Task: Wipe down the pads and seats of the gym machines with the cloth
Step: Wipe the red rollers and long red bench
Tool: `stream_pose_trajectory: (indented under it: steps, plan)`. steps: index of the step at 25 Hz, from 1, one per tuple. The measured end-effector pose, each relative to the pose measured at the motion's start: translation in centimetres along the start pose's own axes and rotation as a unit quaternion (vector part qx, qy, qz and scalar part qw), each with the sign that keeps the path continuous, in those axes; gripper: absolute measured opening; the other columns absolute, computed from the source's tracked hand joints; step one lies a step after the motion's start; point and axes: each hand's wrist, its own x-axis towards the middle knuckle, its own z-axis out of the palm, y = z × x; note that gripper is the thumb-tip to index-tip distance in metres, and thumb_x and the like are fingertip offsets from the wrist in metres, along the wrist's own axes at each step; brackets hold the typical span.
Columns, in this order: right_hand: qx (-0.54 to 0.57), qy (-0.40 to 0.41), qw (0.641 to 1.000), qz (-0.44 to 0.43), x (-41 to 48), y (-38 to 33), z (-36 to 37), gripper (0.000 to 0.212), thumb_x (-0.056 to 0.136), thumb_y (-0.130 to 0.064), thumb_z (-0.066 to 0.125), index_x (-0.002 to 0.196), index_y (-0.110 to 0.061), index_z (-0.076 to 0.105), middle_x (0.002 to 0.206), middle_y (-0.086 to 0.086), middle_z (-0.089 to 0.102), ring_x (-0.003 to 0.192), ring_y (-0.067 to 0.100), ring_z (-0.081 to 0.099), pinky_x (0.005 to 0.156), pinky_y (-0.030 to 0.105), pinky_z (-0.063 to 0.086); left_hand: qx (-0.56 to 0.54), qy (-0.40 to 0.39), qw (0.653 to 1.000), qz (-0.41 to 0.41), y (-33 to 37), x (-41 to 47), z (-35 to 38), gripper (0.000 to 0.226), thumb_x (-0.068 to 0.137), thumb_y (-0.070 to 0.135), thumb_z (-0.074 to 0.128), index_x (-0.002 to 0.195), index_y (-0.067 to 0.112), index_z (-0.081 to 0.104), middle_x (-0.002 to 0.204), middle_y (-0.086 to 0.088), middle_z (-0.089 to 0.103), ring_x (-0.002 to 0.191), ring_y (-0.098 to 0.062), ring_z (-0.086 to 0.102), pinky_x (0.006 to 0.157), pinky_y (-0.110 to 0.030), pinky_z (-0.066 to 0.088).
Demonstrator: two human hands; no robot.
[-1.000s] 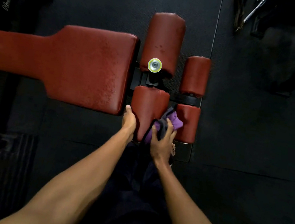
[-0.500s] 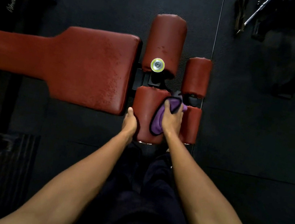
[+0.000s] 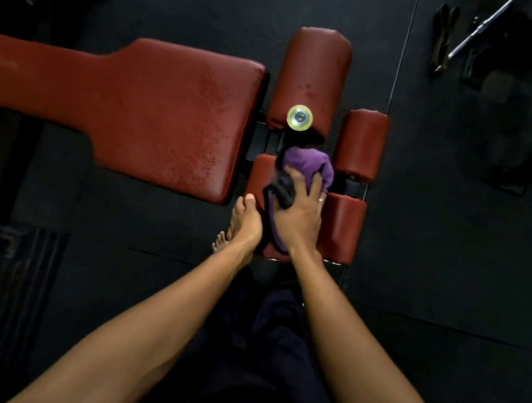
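Right hand (image 3: 297, 214) and cloth (image 3: 309, 163) cover most of the roller pad (image 3: 257, 174).

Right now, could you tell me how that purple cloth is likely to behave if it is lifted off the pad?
Probably floppy: the cloth is bunched into folds under the right hand, a dark edge looping loose. Likely light for its size, as one hand gathers it easily. Lifted, it would probably hang limp over the pad rather than hold shape.
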Motion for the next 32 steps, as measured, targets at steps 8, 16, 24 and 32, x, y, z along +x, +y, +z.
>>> stream_pose_trajectory:
  steps: [8,16,24,32]
  plan:
    - [0.169,0.059,0.966,0.184,-3.8,2.1,0.6,0.059,0.095,-0.048,0.064,0.147,-0.031,0.042,0.158,0.007,0.034,0.138,0.030,0.045,0.100,0.034,0.040,-0.022,0.001,0.999,-0.048,-2.7,4.2,0.3,0.079,0.092,0.071,0.018,0.141,0.019,0.052,0.137,-0.012,0.060,0.127,-0.036,0.055,0.112,-0.053,0.038]
    - [0.154,0.025,0.967,0.203,-4.6,2.9,0.1,0.060,0.102,-0.040,0.057,0.155,-0.023,0.034,0.159,0.011,0.035,0.143,0.027,0.040,0.104,0.022,0.031,0.098,0.036,0.994,0.029,-1.6,0.1,0.1,0.059,0.107,0.048,0.016,0.156,0.018,0.030,0.161,-0.005,0.032,0.147,-0.029,0.031,0.120,-0.046,0.014]
    - [-0.011,-0.038,0.999,0.027,-2.0,0.6,0.6,0.064,0.088,-0.042,0.069,0.145,-0.043,0.040,0.162,0.015,0.022,0.145,0.045,0.029,0.109,0.056,0.044,0.011,0.008,0.998,-0.058,-1.0,3.1,-0.3,0.075,0.101,0.060,0.018,0.139,0.007,0.054,0.140,-0.020,0.056,0.129,-0.038,0.052,0.113,-0.049,0.037]
    - [0.081,0.022,0.992,0.098,-5.6,2.7,0.7,0.060,0.096,-0.044,0.064,0.150,-0.033,0.037,0.155,0.015,0.033,0.130,0.041,0.051,0.098,0.047,0.051,0.119,0.082,0.989,0.010,-0.6,-0.2,0.6,0.059,0.107,0.045,0.012,0.148,0.015,0.043,0.154,-0.009,0.044,0.140,-0.034,0.041,0.115,-0.048,0.023]
